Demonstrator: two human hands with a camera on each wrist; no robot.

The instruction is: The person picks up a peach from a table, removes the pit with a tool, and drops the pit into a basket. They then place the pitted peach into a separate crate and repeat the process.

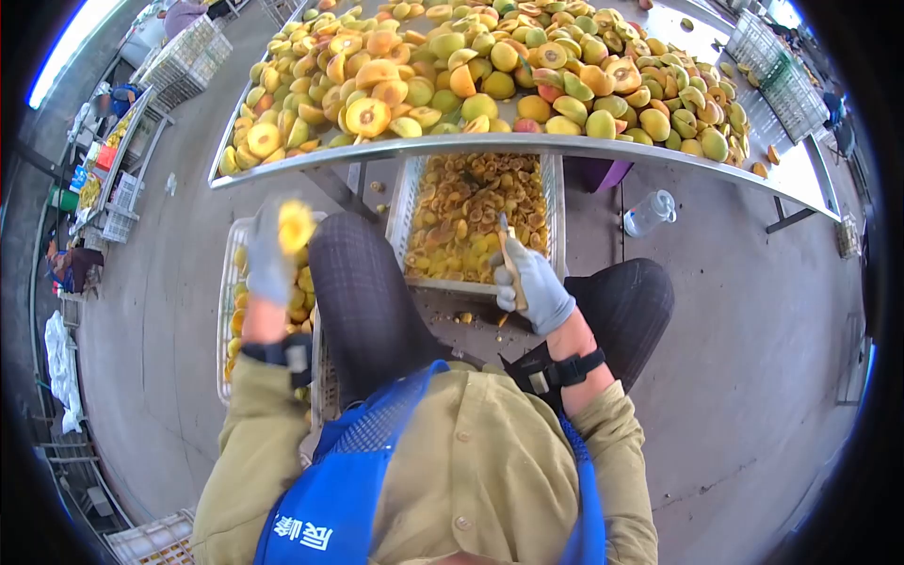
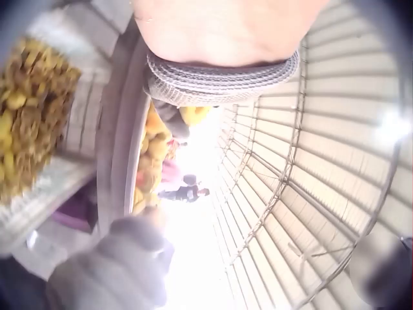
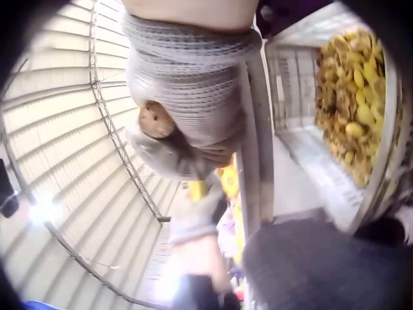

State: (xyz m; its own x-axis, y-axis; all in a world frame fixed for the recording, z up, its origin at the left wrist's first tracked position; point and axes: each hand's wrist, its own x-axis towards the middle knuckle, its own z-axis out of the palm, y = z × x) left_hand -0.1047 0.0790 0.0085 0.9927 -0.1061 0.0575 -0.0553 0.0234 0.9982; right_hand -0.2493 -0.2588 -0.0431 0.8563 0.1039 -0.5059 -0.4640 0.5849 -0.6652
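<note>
In the head view my gloved left hand (image 1: 270,266) is blurred and holds a yellow fruit half (image 1: 296,226) above the crate of fruit halves (image 1: 301,292) at the left. My gloved right hand (image 1: 541,294) grips a small knife by its wooden handle (image 1: 515,273), blade up, in front of the crate of brown and yellow fruit pieces (image 1: 480,217). The left wrist view shows the left glove (image 2: 219,84) with yellow fruit (image 2: 193,115) by its fingers. The handle's round end (image 3: 155,121) shows in the right glove (image 3: 187,97) in the right wrist view.
A metal-edged table (image 1: 527,144) heaped with whole and halved fruit (image 1: 499,85) spans the front. A clear plastic jug (image 1: 650,214) stands on the floor at the right, beyond my knee. Crates (image 1: 188,61) and other workstations line the far left.
</note>
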